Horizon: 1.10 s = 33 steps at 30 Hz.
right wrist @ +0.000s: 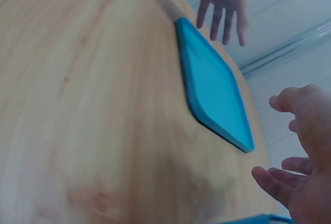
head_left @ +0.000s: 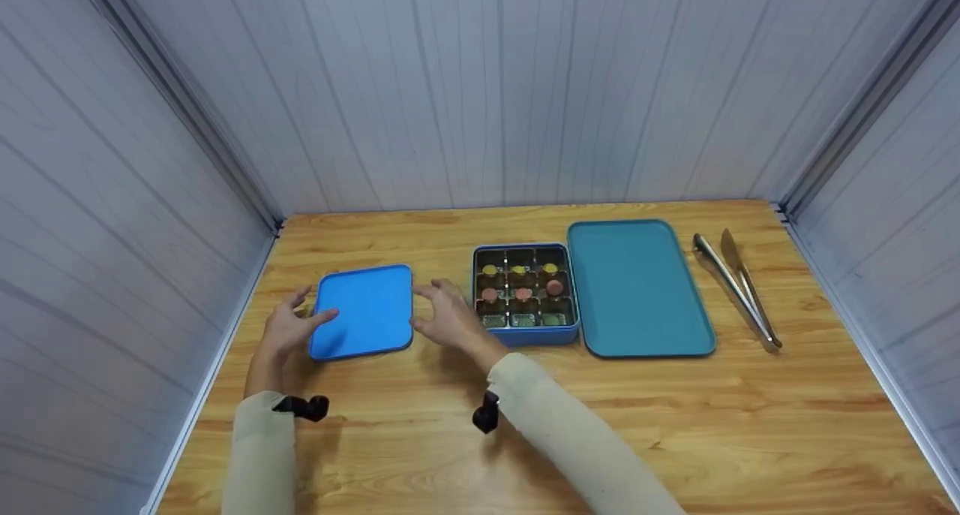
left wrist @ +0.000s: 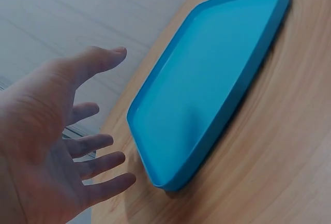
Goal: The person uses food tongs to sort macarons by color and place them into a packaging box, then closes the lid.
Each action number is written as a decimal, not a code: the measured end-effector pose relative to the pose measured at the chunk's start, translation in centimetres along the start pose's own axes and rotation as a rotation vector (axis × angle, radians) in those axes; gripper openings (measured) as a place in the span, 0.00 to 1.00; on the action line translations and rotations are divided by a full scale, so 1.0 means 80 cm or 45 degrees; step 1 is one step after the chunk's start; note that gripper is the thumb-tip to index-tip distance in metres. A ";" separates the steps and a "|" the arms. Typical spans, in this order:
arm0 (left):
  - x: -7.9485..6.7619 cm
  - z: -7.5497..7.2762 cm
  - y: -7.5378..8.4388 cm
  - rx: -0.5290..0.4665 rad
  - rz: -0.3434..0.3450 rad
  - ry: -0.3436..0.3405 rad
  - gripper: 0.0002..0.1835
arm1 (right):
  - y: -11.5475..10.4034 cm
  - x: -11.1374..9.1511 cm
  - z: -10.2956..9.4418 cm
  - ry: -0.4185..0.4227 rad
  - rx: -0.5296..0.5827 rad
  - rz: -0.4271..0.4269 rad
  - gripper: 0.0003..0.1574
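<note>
A square blue lid (head_left: 365, 312) with a low raised rim lies on the left part of the wooden table, its hollow side up. At its left edge is my left hand (head_left: 286, 326), fingers spread, the thumb reaching over the rim in the head view. The left wrist view shows that hand (left wrist: 57, 136) apart from the lid (left wrist: 207, 74) with nothing in it. On the lid's other side my right hand (head_left: 448, 316) has its thumb and fingers parted, tips close to the right edge. It also holds nothing in the right wrist view.
Right of my right hand stands a blue box (head_left: 536, 336) with a divided insert holding several small yellow and pink pieces. A teal tray (head_left: 641, 290) lies beside it. Farther right are metal tongs (head_left: 731, 282) and a knife (head_left: 733, 252). Panel walls (head_left: 465, 94) enclose the table.
</note>
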State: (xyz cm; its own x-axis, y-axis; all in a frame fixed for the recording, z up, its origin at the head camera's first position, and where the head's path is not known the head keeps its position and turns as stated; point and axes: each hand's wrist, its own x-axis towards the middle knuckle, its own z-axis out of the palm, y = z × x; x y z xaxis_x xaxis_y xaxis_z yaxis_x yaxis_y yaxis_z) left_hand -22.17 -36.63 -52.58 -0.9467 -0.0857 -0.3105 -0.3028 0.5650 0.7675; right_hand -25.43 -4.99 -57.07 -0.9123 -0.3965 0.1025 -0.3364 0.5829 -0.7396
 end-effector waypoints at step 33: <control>0.005 0.025 -0.011 0.145 -0.022 -0.012 0.49 | -0.041 -0.044 0.027 -0.300 -0.314 0.027 0.24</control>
State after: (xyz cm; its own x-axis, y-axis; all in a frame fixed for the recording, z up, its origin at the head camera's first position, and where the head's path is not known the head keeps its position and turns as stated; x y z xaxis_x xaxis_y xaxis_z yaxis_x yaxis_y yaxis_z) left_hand -22.05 -35.48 -54.50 -0.9403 -0.0889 -0.3286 -0.3040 0.6534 0.6933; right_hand -20.60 -7.00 -56.45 -0.8503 -0.5186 -0.0890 -0.3906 0.7354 -0.5537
